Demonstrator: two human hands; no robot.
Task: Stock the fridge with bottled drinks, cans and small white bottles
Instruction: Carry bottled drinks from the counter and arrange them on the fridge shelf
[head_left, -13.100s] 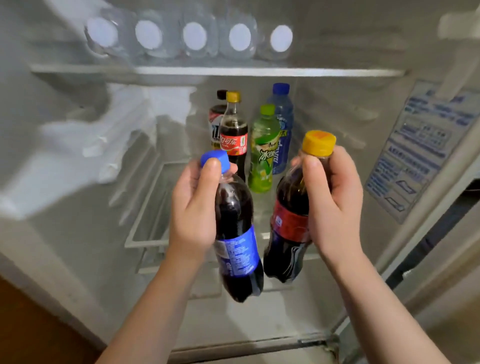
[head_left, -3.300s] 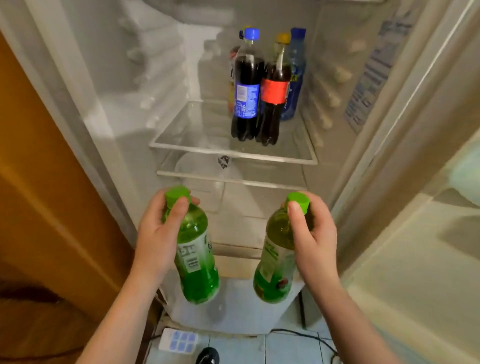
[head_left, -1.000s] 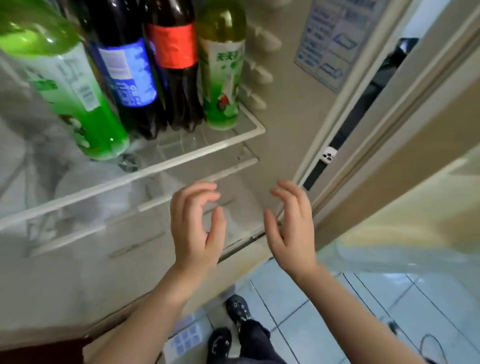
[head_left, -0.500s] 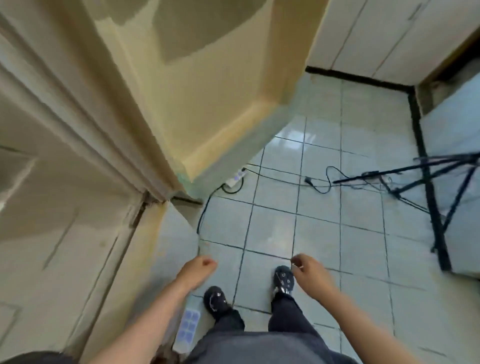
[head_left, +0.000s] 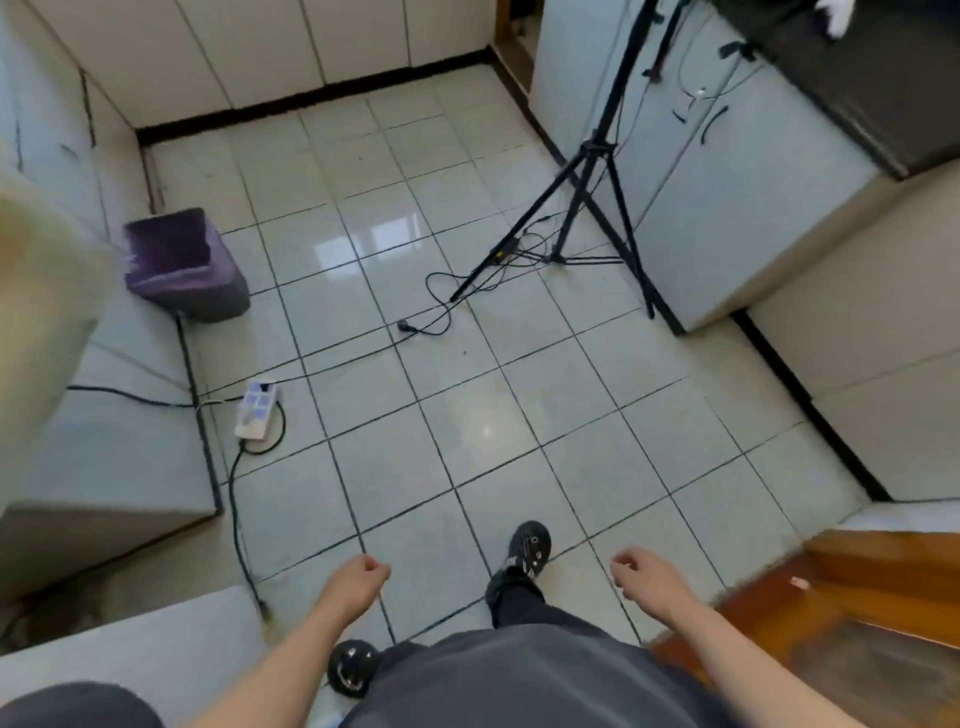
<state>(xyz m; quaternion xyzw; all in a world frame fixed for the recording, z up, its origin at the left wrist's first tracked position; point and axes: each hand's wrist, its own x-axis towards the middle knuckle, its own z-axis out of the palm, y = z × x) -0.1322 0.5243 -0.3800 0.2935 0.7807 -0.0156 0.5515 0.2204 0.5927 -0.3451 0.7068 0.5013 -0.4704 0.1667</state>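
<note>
L hand (head_left: 362, 573) + R hand (head_left: 643, 570) loosely curled, empty | tripod (head_left: 597, 150) + loose cable (head_left: 405, 326) ahead | purple bin (head_left: 179, 262) far L

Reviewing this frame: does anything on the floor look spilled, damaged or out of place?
No spill or damage shows. A loose black cable trails across the tiles from the tripod, with its plug end lying free in the walkway. A power strip sits on the floor by the wall.
</note>
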